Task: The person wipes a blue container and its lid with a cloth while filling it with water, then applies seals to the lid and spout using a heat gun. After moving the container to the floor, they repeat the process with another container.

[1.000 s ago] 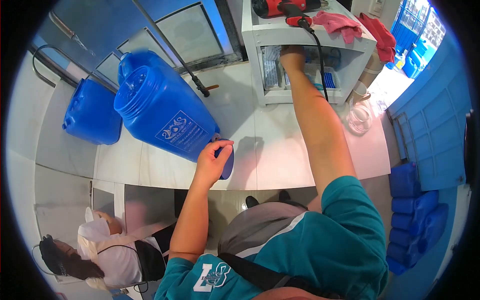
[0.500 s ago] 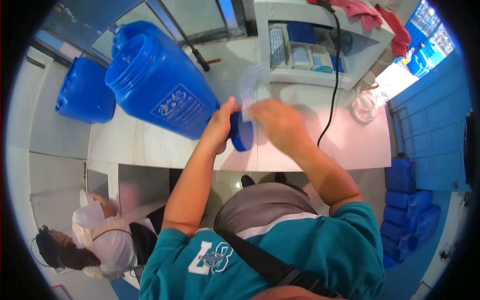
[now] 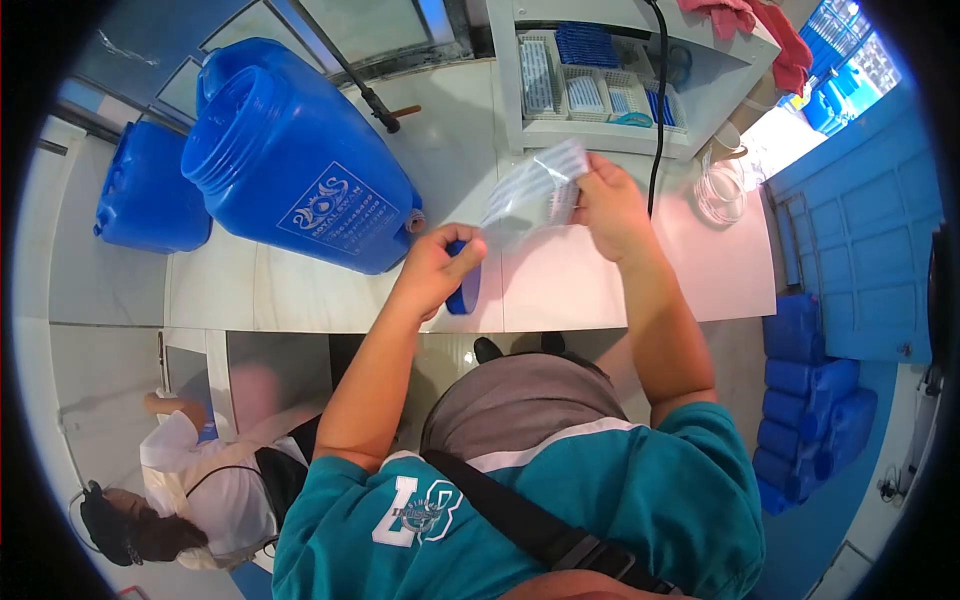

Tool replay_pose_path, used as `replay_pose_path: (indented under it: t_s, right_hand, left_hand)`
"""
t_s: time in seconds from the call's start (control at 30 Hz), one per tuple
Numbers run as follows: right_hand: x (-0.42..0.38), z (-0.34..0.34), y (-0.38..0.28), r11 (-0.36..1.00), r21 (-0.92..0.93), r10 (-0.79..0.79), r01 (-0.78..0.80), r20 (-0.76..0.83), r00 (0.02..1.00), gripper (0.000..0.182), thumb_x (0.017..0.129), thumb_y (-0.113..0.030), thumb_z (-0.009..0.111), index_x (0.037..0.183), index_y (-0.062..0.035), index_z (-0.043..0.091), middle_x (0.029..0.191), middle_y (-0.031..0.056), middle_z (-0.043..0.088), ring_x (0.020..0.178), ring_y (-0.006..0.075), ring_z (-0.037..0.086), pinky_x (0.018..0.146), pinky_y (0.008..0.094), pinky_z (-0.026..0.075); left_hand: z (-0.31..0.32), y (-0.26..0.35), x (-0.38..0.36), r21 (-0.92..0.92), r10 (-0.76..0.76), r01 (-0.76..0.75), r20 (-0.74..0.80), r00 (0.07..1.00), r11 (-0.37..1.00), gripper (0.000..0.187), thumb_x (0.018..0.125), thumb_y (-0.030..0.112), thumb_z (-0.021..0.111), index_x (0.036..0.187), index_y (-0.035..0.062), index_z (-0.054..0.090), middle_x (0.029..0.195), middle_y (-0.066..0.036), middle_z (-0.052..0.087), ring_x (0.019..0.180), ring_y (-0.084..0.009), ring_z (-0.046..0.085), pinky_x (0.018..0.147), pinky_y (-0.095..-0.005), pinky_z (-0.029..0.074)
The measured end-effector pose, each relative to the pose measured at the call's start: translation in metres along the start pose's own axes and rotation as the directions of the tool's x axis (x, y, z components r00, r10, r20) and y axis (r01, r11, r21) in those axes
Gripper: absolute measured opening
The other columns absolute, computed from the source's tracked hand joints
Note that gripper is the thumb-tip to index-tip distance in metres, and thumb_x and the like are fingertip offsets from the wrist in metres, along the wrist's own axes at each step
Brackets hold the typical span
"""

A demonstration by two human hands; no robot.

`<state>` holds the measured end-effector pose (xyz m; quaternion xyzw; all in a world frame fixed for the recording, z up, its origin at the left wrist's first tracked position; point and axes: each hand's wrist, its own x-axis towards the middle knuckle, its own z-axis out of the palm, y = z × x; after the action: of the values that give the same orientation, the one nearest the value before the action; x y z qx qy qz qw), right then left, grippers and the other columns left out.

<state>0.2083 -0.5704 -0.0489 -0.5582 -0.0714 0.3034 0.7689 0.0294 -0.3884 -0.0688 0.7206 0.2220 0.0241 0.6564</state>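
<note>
The right hand [image 3: 612, 210] is pinching a clear plastic sleeve [image 3: 535, 190] by its right side, holding it above the worktop [image 3: 610, 295], between the front edge and the white cabinet [image 3: 506, 80] at the back edge. The sleeve's long axis is slanting from beside the left hand [image 3: 437, 268] up toward the cabinet, its lower-left end lying nearest that hand. The left fingers are gripping a blue cap [image 3: 465, 292] near the front edge; whether they are also touching the sleeve, I cannot tell. A blue jug [image 3: 330, 190] is standing just left of them, its mouth uncovered.
</note>
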Motion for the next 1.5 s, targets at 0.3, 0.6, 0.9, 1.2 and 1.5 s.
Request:
replay_pose_path:
  t_s: [0.3,0.6,0.9,1.2,1.5]
  right_hand:
    - [-0.027,0.060,-0.012,0.525,-0.781,0.058,0.337,0.428,0.902,0.042,0.089,-0.037,0.075,0.099,0.0020,0.063,0.081,0.0183,0.069,0.071,0.0276,0.067,0.065,0.0404,0.051]
    - [-0.049,0.027,0.089,0.957,0.083,0.227,-0.279,0.388,0.893,0.029,0.097,-0.018,0.070,0.114,0.0032,0.063,0.105,0.0095,0.070,0.094,0.0200,0.066,0.081,0.0321,0.051]
    - [0.019,0.028,0.064,0.994,-0.112,0.012,0.014,0.226,0.974,0.026,0.095,-0.024,0.074,0.107,-0.0025,0.066,0.104,0.0039,0.069,0.092,0.0117,0.062,0.078,0.0266,0.049]
    - [0.032,0.051,-0.009,0.954,-0.291,0.243,-0.074,0.607,0.757,0.052,0.105,-0.049,0.050,0.133,-0.0069,0.060,0.140,0.0068,0.057,0.111,0.0160,0.061,0.099,0.0346,0.048]
    - [-0.035,0.054,-0.036,0.136,-0.366,-0.437,0.921,0.812,0.387,0.054,0.070,-0.045,0.085,0.116,-0.0194,0.073,0.127,-0.0002,0.068,0.137,0.0288,0.049,0.120,0.0602,0.019]
  left_hand:
    - [0.017,0.029,-0.011,-0.424,-0.137,0.135,0.027,0.990,0.896,0.054,0.105,0.046,0.051,0.137,0.0030,0.049,0.123,-0.011,0.061,0.110,-0.0198,0.060,0.095,-0.0374,0.051]
    - [-0.002,0.007,-0.031,-0.546,0.206,-0.285,-0.202,0.957,0.788,0.050,0.103,0.000,0.047,0.151,0.0064,0.032,0.135,-0.010,0.054,0.123,-0.0193,0.053,0.111,-0.0354,0.038]
    - [-0.014,0.036,-0.058,-0.775,0.131,-0.004,0.102,0.986,0.632,0.053,0.105,0.017,0.049,0.154,0.0058,0.030,0.147,-0.013,0.049,0.134,-0.0265,0.052,0.111,-0.0477,0.044]
    - [-0.003,0.035,-0.068,-0.841,0.331,-0.036,0.172,0.928,0.540,0.059,0.103,0.015,0.048,0.156,0.0042,0.025,0.154,-0.018,0.041,0.143,-0.0343,0.043,0.117,-0.0549,0.037]
    - [-0.024,0.035,-0.084,-0.980,0.350,0.055,-0.016,0.936,-0.192,0.052,0.106,0.019,0.037,0.154,0.0002,0.028,0.163,-0.023,0.025,0.152,-0.0406,0.021,0.121,-0.0669,0.015]
